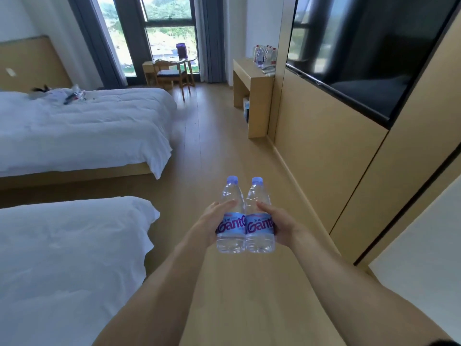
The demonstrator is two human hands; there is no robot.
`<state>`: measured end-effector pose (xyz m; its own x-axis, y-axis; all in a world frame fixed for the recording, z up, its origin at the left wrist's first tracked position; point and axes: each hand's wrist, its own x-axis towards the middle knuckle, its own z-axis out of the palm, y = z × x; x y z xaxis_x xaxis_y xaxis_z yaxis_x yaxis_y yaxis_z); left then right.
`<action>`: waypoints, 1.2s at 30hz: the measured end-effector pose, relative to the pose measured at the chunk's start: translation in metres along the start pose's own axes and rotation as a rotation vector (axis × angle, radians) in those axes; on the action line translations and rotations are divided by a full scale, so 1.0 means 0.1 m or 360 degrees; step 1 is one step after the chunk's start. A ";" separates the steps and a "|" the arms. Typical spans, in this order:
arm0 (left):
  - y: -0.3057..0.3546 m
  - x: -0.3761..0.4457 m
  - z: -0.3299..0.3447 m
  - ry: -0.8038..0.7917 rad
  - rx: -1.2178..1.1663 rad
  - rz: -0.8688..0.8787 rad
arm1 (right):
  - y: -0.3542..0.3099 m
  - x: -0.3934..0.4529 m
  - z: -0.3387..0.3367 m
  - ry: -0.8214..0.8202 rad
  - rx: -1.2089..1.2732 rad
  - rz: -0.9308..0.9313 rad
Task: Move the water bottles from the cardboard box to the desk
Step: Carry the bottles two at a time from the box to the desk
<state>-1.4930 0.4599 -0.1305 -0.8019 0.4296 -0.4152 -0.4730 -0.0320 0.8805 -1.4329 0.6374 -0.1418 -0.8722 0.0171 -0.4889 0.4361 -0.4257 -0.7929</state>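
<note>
Two full water bottles carried toward the desk.

The left hand (pixel 212 221) grips one bottle (pixel 230 221), the right hand (pixel 279 224) the other bottle (pixel 259 221), fingers curled round the labels; probably heavy, slick plastic, best held mid-body. The tabletop (pixel 245 67) with more bottles (pixel 265 56) stands well ahead.

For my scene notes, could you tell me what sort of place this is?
Most likely a twin hotel room: two white-made beds side by side, a wall-mounted television, and a desk holding bottled water by the window.
</note>
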 end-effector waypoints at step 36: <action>3.12 6.38 -0.88 -0.0129 0.0033 -0.0040 | -3.69 6.19 -0.33 -0.0051 0.0022 0.0024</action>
<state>-2.1843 0.6449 -0.1408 -0.7575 0.5016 -0.4179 -0.4841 -0.0020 0.8750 -2.1263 0.8346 -0.1638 -0.8722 -0.0184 -0.4889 0.4466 -0.4379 -0.7803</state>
